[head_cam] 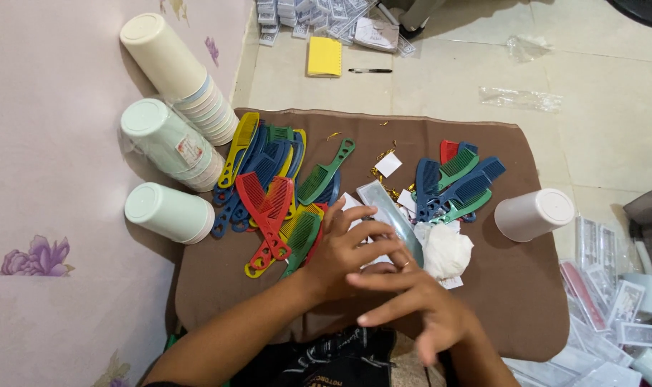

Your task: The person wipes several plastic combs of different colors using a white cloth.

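Left hand (344, 254), frame centre: fingers spread flat, pressing clear plastic sleeve (389, 211) on brown cloth (512, 287). Right hand (412, 304) crossed over it, fingers open, loose, holding nothing. Sleeve long, shiny, see-through, slanting up-left. White crumpled wad (446, 251) just right. Bright plastic combs (269, 193) piled left, more combs (458, 186) right. Smooth pale cups (175, 136) stacked upper left. Yellow pad (324, 56) top.

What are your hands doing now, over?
Left hand flat on clear plastic sleeve, pressing. Right hand open, fingers crossing left. Comb pile close left, white wad right.
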